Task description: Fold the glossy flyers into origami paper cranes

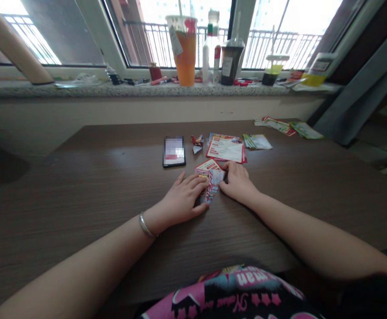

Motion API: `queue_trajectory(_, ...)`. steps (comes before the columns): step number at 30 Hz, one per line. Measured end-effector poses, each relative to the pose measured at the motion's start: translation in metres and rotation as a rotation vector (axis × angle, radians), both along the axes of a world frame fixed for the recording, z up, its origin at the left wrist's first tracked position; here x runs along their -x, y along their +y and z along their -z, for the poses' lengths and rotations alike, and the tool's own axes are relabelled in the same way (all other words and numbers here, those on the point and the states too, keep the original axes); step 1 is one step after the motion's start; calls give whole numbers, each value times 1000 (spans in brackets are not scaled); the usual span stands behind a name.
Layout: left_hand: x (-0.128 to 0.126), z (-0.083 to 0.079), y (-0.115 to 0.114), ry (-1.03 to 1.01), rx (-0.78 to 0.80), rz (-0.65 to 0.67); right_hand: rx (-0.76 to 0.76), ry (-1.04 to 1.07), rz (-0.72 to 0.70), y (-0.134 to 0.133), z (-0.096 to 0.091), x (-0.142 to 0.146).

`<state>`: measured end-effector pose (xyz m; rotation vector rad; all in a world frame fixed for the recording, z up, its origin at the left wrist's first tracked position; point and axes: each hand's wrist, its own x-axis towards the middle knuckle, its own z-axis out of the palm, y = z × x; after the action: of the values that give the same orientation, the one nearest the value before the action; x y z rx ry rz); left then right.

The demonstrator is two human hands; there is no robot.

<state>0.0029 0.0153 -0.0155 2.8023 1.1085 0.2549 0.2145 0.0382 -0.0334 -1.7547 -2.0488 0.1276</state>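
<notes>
A colourful printed sheet (213,180), partly folded over with a red-and-white side showing at its top, lies on the dark wooden table. My left hand (188,192) rests flat on the sheet's left part, fingers stretched and thumb spread toward its lower edge. At the sheet's right edge, my right hand (236,180) has its fingers bent and pinches the paper. Just beyond are a stack of red-bordered printed sheets (226,148) and a small paper piece in red, dark and white (197,142). A phone-like device (174,151) with a blurred screen lies left of them.
Green-and-white leaflets (257,141) lie right of the stack, with more leaflets (278,126) at the table's back right. On the window sill (130,91) stand a tall cup of orange drink (185,57), a dark drink cup (231,62), bottles and several small items.
</notes>
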Motion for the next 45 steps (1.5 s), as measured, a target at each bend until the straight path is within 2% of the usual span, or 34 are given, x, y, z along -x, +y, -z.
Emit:
queue_trajectory(15, 1, 2, -1, -14, -9, 0, -17, -48, 5, 9, -1, -7)
queue_trajectory(36, 1, 6, -1, -19, -3, 7, 1, -15, 17, 16, -4, -15)
queue_trajectory(42, 2, 8, -2, -28, -8, 7, 8, 66, 48, 22, 2, -24)
queue_trajectory(45, 2, 7, -2, -37, -9, 4, -42, 150, -17, 23, 5, -26)
